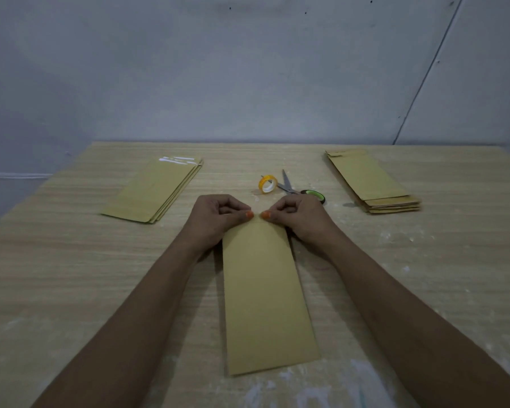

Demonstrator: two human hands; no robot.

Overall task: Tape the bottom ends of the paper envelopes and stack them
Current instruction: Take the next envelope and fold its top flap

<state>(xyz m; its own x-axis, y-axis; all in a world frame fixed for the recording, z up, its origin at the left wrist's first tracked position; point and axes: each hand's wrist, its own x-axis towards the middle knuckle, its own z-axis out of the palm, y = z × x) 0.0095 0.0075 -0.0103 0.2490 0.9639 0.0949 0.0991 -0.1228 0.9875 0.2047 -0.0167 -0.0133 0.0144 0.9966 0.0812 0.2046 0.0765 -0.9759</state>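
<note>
A long brown paper envelope [265,295] lies flat in the middle of the table, running away from me. My left hand [215,219] and my right hand [298,217] sit at its far end, fingers curled, thumbs meeting and pressing down on that edge. The far edge itself is mostly hidden under my hands. A stack of envelopes with shiny tape across the far end [156,188] lies at the back left. Another stack of envelopes [371,181] lies at the back right. A yellow tape roll [268,184] stands just beyond my hands.
Scissors [295,188] with a green-and-black handle lie beside the tape roll, right behind my right hand. The wooden table [71,275] has white smears near its front edge. A grey wall rises directly behind the table.
</note>
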